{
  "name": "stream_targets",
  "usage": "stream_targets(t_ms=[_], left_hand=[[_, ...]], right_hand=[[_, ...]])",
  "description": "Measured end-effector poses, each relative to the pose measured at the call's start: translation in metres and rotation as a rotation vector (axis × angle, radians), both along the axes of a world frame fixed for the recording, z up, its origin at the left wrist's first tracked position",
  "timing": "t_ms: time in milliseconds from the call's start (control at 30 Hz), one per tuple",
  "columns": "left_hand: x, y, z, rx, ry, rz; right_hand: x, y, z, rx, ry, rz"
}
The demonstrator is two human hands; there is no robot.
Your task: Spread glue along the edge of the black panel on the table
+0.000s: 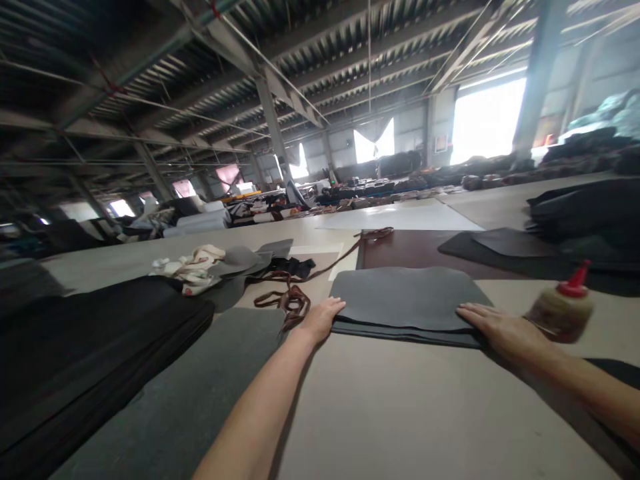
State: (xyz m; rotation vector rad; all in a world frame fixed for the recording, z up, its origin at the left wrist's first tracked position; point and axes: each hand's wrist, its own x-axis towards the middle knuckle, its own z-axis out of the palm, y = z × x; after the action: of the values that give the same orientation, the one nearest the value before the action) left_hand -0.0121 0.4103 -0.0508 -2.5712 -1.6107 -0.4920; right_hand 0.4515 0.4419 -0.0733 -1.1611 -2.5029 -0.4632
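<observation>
You had both hands down on the stack of grey felt pieces (pixel 407 300), which lay on the table (pixel 400 413) just in front of you, a little right of centre. Your left hand (pixel 323 319) lay with fingers together and loosely curved against the stack's left edge, gripping nothing that I could see. Your right hand (pixel 500 327) rested flat and open on the near right corner, fingers stretched along the top sheet.

Judging by how things lay, the stack was already squared up fairly neatly, its edges roughly in line, and nothing had been lifted off or glued yet: the glue bottle (pixel 563 308) with the red nozzle stood untouched just to the right of your right hand. A brown sheet (pixel 400 248) lay flat just beyond the stack, and a tangle of brown straps (pixel 290 299) sat near your left hand, apart from it.

How many layers the stack held was hard to tell; only its thin near edge showed. The bottle was blurred, so its contents were unclear. The dark pile of fabric (pixel 90 353) at near left ran out of the picture, and the far tables were too dim and small to make out.
</observation>
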Motion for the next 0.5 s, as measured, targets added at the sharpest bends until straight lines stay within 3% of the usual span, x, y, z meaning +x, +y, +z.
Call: stream_targets(t_ms=[100,267,500], left_hand=[[-0.005,-0.005,-0.002,-0.016,0.010,-0.004],[-0.010,-0.009,0.009,-0.014,0.034,-0.017],[-0.017,-0.024,-0.007,-0.037,0.035,0.005]], right_hand=[[0.002,0.000,-0.013,-0.005,0.024,-0.024],[0.005,0.002,-0.008,0.009,0.004,-0.005],[-0.002,-0.004,-0.021,0.062,-0.041,0.049]])
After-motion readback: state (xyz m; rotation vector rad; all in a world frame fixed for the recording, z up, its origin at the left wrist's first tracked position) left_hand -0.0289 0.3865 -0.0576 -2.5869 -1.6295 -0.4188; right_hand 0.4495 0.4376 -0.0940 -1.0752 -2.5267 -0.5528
